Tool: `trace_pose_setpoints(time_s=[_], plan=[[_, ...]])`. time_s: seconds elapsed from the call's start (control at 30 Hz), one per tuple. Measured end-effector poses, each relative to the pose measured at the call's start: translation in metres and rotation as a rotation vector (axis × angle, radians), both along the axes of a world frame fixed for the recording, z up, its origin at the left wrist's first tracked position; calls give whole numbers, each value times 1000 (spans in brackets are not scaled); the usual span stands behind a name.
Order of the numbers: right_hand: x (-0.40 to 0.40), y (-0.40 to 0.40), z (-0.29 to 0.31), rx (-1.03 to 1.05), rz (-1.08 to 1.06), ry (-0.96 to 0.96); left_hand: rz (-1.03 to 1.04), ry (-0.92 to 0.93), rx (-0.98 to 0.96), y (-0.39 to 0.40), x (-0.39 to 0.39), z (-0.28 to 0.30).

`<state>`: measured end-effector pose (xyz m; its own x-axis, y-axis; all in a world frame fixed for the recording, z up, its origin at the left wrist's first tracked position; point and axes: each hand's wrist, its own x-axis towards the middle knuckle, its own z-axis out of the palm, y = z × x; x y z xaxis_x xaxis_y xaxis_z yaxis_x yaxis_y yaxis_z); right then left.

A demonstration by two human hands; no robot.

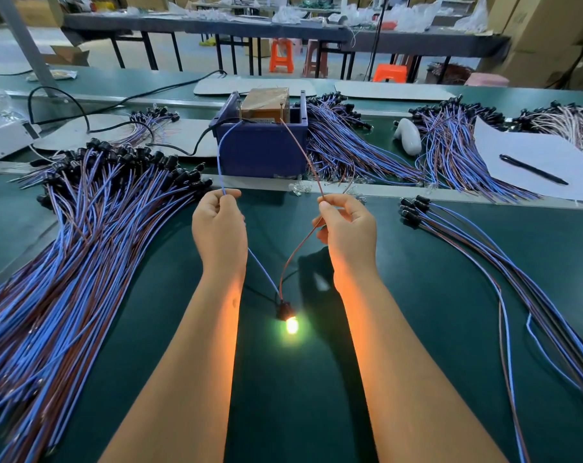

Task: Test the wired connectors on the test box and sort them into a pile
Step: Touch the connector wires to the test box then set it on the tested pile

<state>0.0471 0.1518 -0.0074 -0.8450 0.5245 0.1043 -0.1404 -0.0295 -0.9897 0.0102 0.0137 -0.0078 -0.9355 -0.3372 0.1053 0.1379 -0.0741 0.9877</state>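
A dark blue test box (261,147) stands at the far side of the green mat, with two upright metal posts on top. My left hand (218,222) pinches a blue wire (221,152) whose end reaches the left post. My right hand (347,228) pinches a red-brown wire (302,152) whose end reaches the right post. Both wires run down between my forearms to a black connector (283,310), and its small bulb (292,325) glows bright yellow-green above the mat.
A big pile of wired connectors (83,248) fans out on my left. A smaller bundle (504,262) lies on my right. More bundles (350,152) lie behind the box, beside a white device (408,135) and paper with a black pen (532,169).
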Motion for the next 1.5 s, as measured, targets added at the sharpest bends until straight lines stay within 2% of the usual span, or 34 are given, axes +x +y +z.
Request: trace_pose_setpoints(time_s=[0.17,0.3,0.5,0.67,0.83,0.97,1.03,1.13,1.2,1.27,1.33,1.43,1.5], plan=[[2,-5,2,19,101,39,-287,-14,-103,13,4,1],[4,-11,1,137,241,38,-435,-49,-67,17,8,4],[5,-11,2,96,328,16,-454,-83,109,14,7,6],[6,-13,-1,305,426,19,-428,-89,332,11,4,8],[6,-11,1,44,509,134,-412,-65,324,9,5,5],[1,-2,1,-216,330,124,-432,-10,226,9,7,5],[-1,8,1,-323,213,128,-556,54,137,7,10,6],[-3,21,0,-410,85,124,-933,86,-54,8,18,6],[-5,26,-1,-349,-16,74,-1146,55,-208,12,21,6],[-7,30,-4,-175,-99,-12,-1214,27,-267,15,22,7],[-6,33,-6,73,-127,-109,-1169,24,-281,16,22,7],[2,36,-8,467,-103,-216,-992,42,-311,16,21,5],[11,40,-7,657,-68,-258,-902,29,-317,18,20,4]])
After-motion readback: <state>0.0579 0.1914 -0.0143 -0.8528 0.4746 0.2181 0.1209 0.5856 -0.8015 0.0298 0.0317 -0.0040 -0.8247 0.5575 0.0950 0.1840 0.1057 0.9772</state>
